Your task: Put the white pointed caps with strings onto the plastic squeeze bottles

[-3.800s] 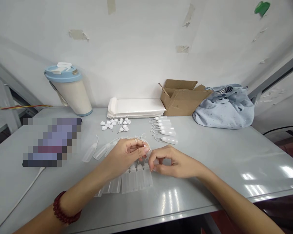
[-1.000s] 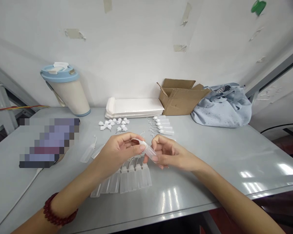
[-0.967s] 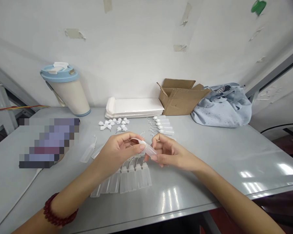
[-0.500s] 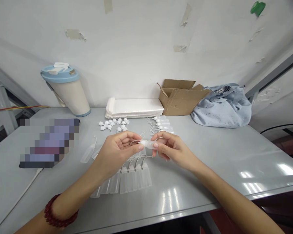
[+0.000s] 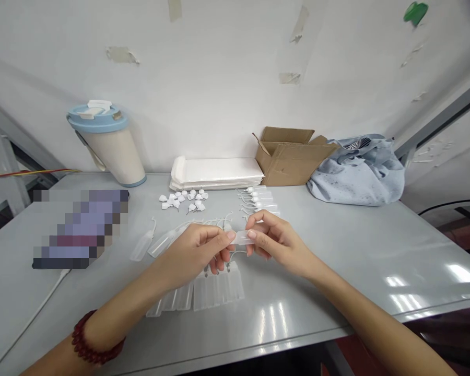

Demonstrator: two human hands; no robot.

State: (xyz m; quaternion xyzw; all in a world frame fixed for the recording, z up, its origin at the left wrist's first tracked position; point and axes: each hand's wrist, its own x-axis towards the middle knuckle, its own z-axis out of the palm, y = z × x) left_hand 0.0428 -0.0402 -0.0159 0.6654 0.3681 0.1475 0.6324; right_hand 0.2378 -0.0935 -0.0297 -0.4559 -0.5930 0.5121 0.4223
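Between my two hands a small translucent plastic bottle lies sideways above the table. My left hand pinches its left end between thumb and fingers, hiding the cap end. Thumb and forefinger of my right hand grip the right end. Below my left hand, several like bottles lie in a row, their strap tails pointing away from me. More strapped bottles lie to its left. White pointed caps are scattered behind the hands. Beside them is a column of capped bottles.
White padded envelopes are stacked against the wall, beside an open cardboard box and a light blue cloth bundle. A tumbler stands at back left. Nearer lies a blurred-out phone-like device with a white cable.
My left hand has rolled over the bottle's cap end, its fingers now curled lower. The white cap and strap seen there before are covered. My right hand has stayed nearly still.
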